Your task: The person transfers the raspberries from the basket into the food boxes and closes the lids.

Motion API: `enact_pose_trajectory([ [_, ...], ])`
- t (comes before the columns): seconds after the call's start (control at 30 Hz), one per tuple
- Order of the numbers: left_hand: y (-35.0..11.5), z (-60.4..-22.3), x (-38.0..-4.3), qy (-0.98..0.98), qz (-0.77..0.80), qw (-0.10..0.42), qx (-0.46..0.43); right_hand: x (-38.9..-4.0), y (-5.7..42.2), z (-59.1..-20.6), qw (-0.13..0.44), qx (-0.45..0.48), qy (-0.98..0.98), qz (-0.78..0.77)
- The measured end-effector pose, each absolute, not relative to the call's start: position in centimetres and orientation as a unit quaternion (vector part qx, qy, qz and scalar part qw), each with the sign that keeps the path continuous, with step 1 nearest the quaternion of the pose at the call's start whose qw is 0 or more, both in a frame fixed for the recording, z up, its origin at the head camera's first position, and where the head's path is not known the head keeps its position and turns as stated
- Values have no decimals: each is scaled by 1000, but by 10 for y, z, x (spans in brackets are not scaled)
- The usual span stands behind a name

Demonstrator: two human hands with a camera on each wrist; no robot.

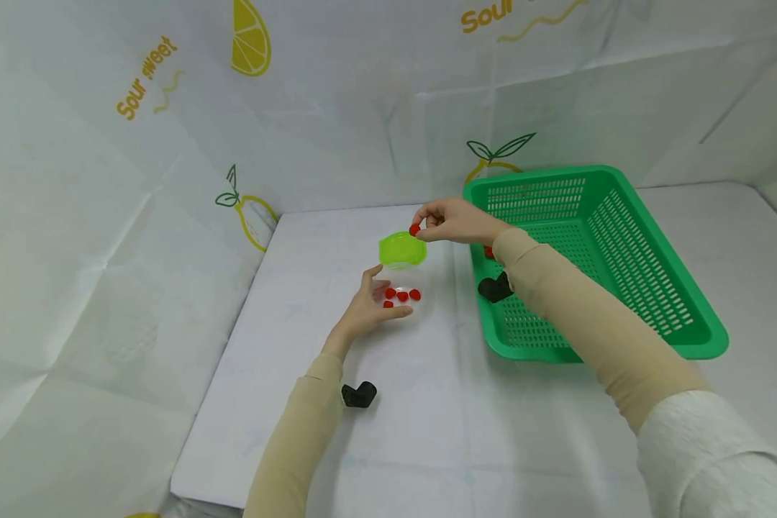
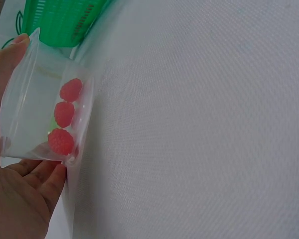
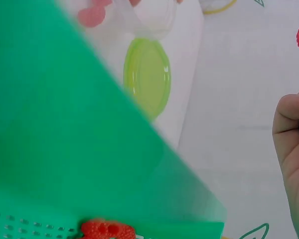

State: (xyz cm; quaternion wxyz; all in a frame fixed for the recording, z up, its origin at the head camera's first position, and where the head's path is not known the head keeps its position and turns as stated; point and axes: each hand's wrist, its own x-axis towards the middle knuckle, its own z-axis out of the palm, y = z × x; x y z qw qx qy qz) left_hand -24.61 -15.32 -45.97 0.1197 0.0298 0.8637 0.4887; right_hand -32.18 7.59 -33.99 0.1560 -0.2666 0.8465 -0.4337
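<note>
Red against the pale backdrop, one berry (image 1: 415, 230) sits pinched between thumb and finger of my right grip (image 1: 453, 221), which is closed just enough to hold it, up in the air between the basket (image 1: 670, 259) and the clear tub. From my station I see the left grip (image 1: 365, 308) spread wide around that tub (image 2: 32, 99), thumb and fingers on opposite sides, with more berries (image 2: 64, 114) in its bottom. Just beyond, the lime lid (image 1: 398, 250) lies off the tub on the counter (image 1: 414, 403); a red item (image 3: 108, 229) shows in the basket. I judge the step in hand to be moving a single berry between containers, though I can't tell which way. The next move calls for a light pinch that won't squash it and a steady tub.
</note>
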Motion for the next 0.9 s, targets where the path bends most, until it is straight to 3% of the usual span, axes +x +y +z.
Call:
enact_pose_trajectory([
  [0.9, -155, -461, -248, 854, 503, 129, 33, -325, 25, -379, 208, -338, 872, -288],
])
